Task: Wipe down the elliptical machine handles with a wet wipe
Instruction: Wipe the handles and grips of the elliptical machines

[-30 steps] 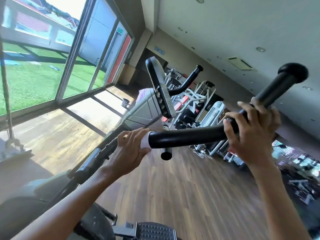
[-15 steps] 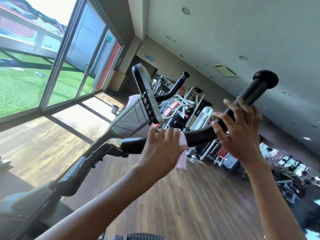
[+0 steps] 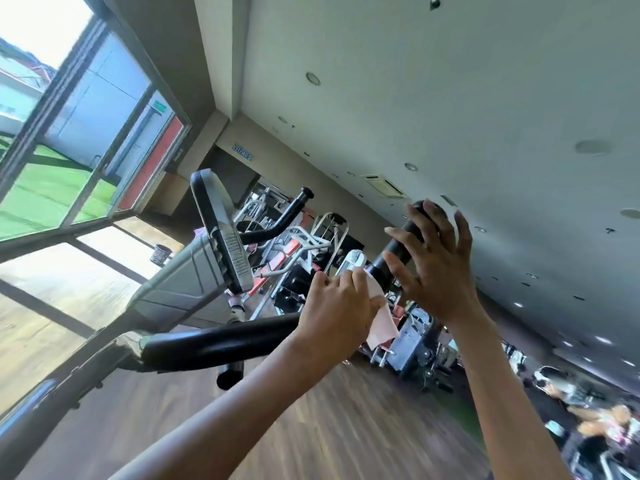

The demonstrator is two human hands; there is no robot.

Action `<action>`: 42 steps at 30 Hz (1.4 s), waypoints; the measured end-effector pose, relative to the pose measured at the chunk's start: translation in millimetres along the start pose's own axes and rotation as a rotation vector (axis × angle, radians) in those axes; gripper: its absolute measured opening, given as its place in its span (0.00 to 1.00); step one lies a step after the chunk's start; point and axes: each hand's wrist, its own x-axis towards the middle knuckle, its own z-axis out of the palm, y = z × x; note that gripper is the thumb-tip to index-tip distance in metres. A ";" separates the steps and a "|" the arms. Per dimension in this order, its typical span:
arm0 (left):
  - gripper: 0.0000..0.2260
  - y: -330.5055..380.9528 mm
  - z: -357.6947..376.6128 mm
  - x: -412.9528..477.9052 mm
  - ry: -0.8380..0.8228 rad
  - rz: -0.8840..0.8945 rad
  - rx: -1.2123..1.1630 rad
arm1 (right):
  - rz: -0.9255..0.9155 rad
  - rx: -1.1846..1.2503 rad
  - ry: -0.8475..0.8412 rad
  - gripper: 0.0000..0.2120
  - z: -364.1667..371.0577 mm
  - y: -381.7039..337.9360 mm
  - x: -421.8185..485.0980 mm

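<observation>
Left hand wrapped around the black foam-covered elliptical handle, fingers pressed together, pinching a pale pink wet wipe against the bar. Long axis running up and to the right from there toward the knobbed end. Right hand farther up, fingers spread, loose around the unwiped stretch, likely next in the wipe's path.
</observation>
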 end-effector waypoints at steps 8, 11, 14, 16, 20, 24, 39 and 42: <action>0.23 -18.2 3.3 -24.4 -0.029 0.047 0.059 | -0.028 0.099 0.093 0.17 3.2 6.0 -1.3; 0.23 -0.4 -5.3 11.5 0.062 0.061 -0.044 | -0.012 0.092 0.095 0.16 2.0 3.1 1.8; 0.25 -5.1 -1.7 -1.2 0.026 0.049 -0.099 | 0.008 0.112 0.057 0.19 0.5 2.5 -3.3; 0.25 -24.8 7.3 -31.7 -0.004 0.049 -0.036 | 0.029 0.136 0.033 0.21 -0.1 -1.9 -9.9; 0.22 -77.5 10.5 -84.8 0.131 0.181 -0.010 | 0.031 0.150 0.023 0.21 1.0 -25.0 -28.4; 0.23 -133.5 -2.9 -113.7 0.135 0.102 -0.221 | -0.045 0.143 0.037 0.17 10.6 -72.7 -59.5; 0.10 -227.5 -11.2 -228.4 0.318 -0.215 -0.353 | 0.148 0.513 0.204 0.17 22.1 -218.2 -102.0; 0.03 -243.3 -35.4 -292.5 0.079 -0.427 -0.318 | 0.079 0.721 0.159 0.13 19.3 -298.3 -121.7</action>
